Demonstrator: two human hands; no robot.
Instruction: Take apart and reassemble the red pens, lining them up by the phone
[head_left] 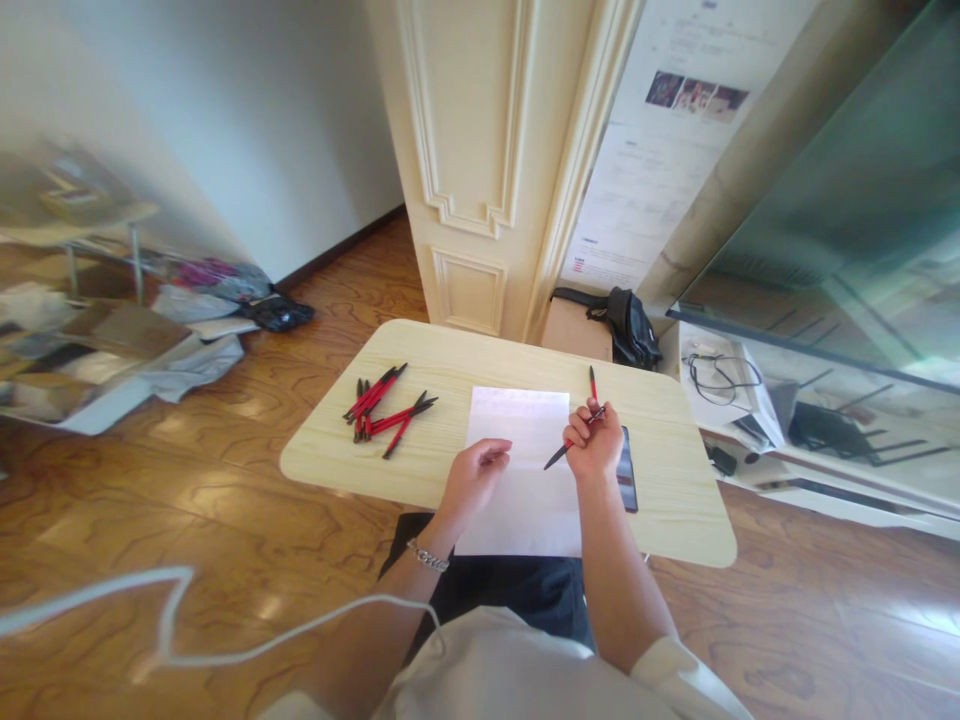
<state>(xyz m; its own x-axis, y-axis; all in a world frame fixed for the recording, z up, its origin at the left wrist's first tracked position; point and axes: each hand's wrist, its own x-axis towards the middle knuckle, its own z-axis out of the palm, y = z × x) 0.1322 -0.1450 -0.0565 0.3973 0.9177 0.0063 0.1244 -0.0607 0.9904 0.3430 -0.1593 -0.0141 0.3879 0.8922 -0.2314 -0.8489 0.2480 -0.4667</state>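
Observation:
My right hand point(594, 440) is closed around a red and black pen point(574, 440), its dark tip pointing down-left over a white sheet of paper point(520, 470). My left hand point(475, 475) rests on the sheet's left edge with its fingers loosely curled and nothing in it. A pile of several red and black pens point(384, 406) lies on the left part of the small light wooden table point(675, 480). One more red pen point(592, 383) lies just beyond my right hand. A dark phone point(627, 470) lies flat to the right of that hand.
A cream panelled door point(480, 160) stands behind the table, with a black bag point(626, 322) on a box at its foot. Glass shelving with cables point(787, 400) is at right. Bags and clutter point(202, 300) cover the wooden floor at left. A white cable point(172, 620) crosses the foreground.

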